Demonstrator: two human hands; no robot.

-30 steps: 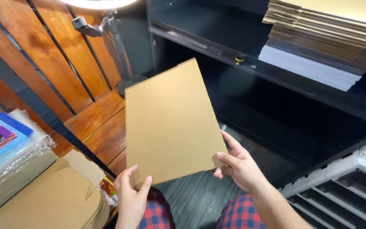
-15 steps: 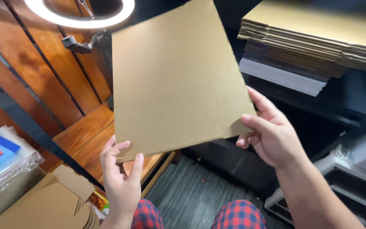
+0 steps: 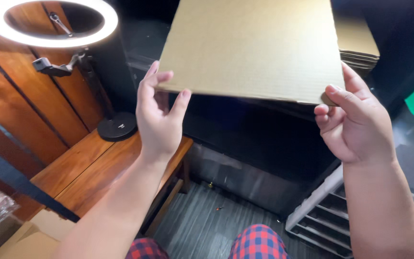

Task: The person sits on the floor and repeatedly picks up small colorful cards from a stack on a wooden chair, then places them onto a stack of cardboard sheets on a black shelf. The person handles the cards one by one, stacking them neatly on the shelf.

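Since the earlier frame the cardboard sheet (image 3: 255,48) has risen and tipped nearly flat, its top edge now out of view. Left hand (image 3: 158,115) pinches the near left corner, thumb beneath, fingers (image 3: 150,79) above. Right hand (image 3: 353,120) pinches the near right corner. The sheet is plain brown, flat, with a corrugated edge, held above the wooden desk (image 3: 97,168) and near the ring light (image 3: 49,21).

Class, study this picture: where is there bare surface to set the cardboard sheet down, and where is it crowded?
Both hands, left hand and right hand, hold the cardboard sheet by its near corners. Free: the wooden bench top, between the ring light base and the dark strap. Crowded: the cardboard stack behind the sheet, and the grey tray rack at lower right.
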